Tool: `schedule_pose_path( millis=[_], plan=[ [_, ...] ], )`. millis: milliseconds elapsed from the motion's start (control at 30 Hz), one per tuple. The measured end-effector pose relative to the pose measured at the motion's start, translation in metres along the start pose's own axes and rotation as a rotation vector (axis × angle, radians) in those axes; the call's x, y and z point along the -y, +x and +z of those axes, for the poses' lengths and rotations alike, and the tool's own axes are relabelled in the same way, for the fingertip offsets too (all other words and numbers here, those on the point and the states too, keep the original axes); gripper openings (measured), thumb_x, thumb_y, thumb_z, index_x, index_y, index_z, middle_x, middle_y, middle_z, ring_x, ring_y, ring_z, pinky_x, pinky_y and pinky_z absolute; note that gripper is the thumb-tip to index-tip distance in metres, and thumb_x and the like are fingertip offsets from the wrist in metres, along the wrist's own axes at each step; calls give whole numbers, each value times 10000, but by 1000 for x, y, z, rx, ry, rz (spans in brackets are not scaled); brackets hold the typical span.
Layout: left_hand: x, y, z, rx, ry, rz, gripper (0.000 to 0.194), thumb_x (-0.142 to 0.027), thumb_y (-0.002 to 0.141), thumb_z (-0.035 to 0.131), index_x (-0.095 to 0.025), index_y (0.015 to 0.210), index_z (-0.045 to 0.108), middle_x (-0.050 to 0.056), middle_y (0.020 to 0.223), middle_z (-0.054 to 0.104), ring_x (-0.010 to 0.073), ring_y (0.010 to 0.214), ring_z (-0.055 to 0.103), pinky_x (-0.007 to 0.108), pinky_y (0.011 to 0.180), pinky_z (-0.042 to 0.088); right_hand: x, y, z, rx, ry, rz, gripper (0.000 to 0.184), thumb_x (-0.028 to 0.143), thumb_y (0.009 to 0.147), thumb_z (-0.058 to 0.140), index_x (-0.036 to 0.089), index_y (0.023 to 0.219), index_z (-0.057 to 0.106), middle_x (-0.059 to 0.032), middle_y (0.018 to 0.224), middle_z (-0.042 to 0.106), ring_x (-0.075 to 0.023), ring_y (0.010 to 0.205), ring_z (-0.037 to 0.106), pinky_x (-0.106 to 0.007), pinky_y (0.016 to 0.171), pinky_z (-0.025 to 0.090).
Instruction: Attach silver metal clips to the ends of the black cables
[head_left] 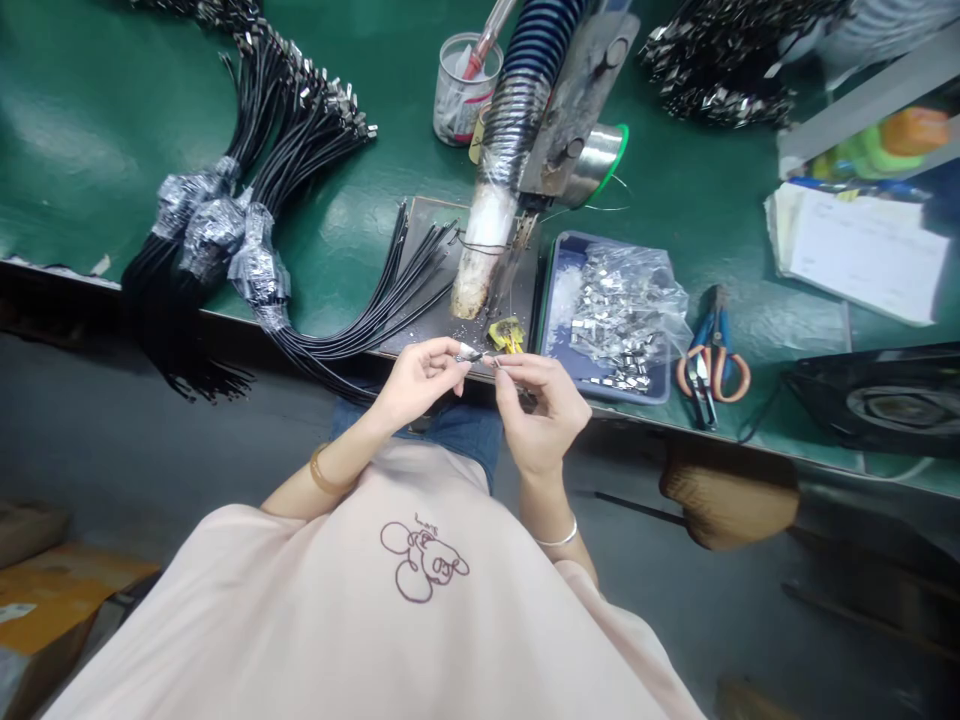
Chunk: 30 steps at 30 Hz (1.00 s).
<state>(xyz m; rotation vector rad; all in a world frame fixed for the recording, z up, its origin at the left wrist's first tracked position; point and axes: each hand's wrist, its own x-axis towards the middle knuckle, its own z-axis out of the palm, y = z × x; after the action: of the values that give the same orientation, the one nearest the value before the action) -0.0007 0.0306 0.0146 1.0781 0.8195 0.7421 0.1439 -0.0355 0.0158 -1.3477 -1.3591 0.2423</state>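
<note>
At the table's front edge, my left hand point(424, 382) is closed in a pinch on the end of a thin black cable point(472, 356). Facing it, my right hand point(546, 408) pinches a small shiny piece, which looks like a metal connector point(492, 362), against the cable's tip; the fingers partly hide it. Just beyond my fingertips lies a yellow sponge point(507, 334) on a dark board point(431, 230). A loose bundle of black cables point(352, 345) runs to the left of my left hand. Right of my hands, a blue tray point(658, 390) holds a plastic bag of metal connectors point(619, 320).
Overhead reaches a ribbed hose point(517, 105) with a white nozzle, beside a solder wire spool point(596, 165). Wrapped cable bundles point(217, 235) lie left. A tin cup point(454, 90) stands behind. Pliers point(712, 360), papers point(862, 245) and a black fan-like device point(885, 400) occupy the right.
</note>
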Motion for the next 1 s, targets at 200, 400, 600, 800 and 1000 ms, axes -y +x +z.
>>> schedule_pose_path(
  millis=[200,400,600,800,1000],
  plan=[
    [0,-2,3,-28,55,71,347,-456,744,786,-134,793,668,-25,597,570,71,522,494,204,516,403,-6,6,-4,-17,100,217,91,241,901,656,219,824,698,-37,924,742,-172,820,750,-320,731,632],
    [-6,-5,2,88,126,124,438,-543,851,674,-135,703,619,-36,546,459,62,499,388,212,499,332,-9,12,-7,180,236,314,61,214,842,706,238,811,753,-26,924,750,-148,830,735,-269,709,629],
    [-8,-5,-4,190,142,104,448,-558,875,642,-122,772,651,-42,539,444,62,483,370,207,481,302,-11,11,-6,213,352,348,47,229,834,738,245,798,764,-25,917,751,-141,817,729,-260,725,633],
    [-14,-6,-10,206,373,176,302,-351,912,598,-103,791,721,1,616,577,78,541,426,211,536,341,-7,14,-17,324,176,229,81,202,877,688,241,850,753,-35,955,754,-155,848,735,-288,752,636],
    [-9,-5,-10,177,779,286,208,-211,920,583,-134,824,750,8,636,670,102,554,509,220,606,369,-3,16,-24,463,-140,-5,113,158,904,627,222,857,709,-56,982,753,-175,904,734,-306,821,615]
  ],
)
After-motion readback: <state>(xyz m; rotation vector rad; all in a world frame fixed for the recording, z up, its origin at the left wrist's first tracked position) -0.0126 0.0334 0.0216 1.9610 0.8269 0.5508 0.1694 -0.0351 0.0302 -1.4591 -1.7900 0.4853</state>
